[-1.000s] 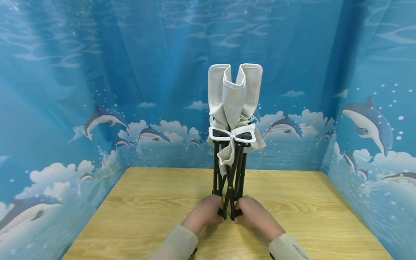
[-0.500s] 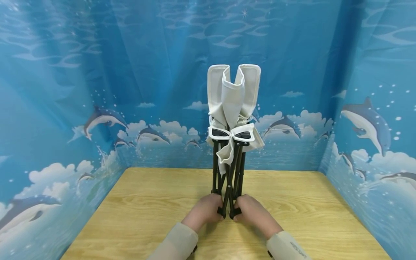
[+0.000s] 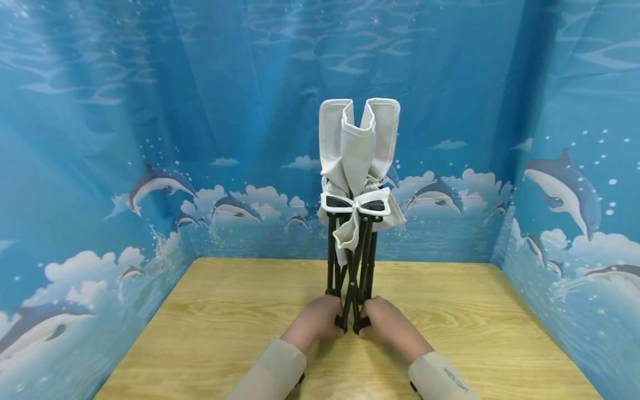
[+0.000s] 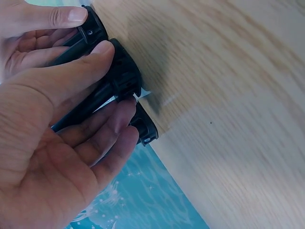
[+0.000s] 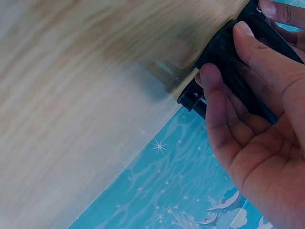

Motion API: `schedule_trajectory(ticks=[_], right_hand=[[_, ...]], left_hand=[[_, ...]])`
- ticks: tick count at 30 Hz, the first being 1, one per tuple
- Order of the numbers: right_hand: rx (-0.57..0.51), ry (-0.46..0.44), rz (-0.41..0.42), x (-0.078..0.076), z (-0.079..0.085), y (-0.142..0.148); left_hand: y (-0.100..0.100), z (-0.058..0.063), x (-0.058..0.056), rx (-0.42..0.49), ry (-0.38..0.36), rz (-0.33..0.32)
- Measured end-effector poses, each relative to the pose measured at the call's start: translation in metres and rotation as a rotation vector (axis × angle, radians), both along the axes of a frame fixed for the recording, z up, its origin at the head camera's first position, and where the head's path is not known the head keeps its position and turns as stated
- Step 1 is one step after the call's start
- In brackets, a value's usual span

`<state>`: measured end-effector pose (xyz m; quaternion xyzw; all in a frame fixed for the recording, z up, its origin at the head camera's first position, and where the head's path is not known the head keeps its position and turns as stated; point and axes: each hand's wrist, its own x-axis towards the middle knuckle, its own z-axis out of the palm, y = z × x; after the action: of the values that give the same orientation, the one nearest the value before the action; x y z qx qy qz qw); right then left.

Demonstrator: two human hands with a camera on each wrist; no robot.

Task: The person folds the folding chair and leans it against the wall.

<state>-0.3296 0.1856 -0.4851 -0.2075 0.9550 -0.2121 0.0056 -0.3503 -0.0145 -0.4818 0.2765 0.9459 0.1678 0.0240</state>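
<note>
A folded camp chair point(image 3: 357, 150) stands upright in the middle of the head view, its white fabric bunched above black crossed legs point(image 3: 354, 266). My left hand point(image 3: 320, 319) grips the leg ends at the lower left. On the other side my right hand point(image 3: 390, 325) holds the lower right leg ends. In the left wrist view, the left thumb lies on a black foot cap point(image 4: 125, 71) while the fingers curl beneath. The right wrist view shows the right thumb and fingers around another black foot cap point(image 5: 219, 45). Some of the rear legs are hidden behind the hands.
The chair is over a light wooden table point(image 3: 240, 311). Blue curtains point(image 3: 250, 111) printed with dolphins and clouds surround the table at the back and both sides.
In the head view, both hands and the lower legs have shifted very slightly upward. Both hands keep hold of the leg ends.
</note>
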Motion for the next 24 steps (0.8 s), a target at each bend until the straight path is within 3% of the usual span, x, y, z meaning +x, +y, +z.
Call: schedule_trajectory(ticks=[5,12,24], right_hand=[[-0.003,-0.007,-0.022,-0.002,-0.001,-0.001],[-0.016,-0.032,-0.025,-0.006,-0.001,0.000],[-0.026,-0.042,-0.033,-0.010,0.000,-0.001]], left_hand=[[0.001,0.002,-0.002,-0.011,0.013,-0.007],[0.003,0.001,-0.006,-0.007,-0.039,0.032],[0.005,0.001,-0.011,0.001,-0.053,0.049]])
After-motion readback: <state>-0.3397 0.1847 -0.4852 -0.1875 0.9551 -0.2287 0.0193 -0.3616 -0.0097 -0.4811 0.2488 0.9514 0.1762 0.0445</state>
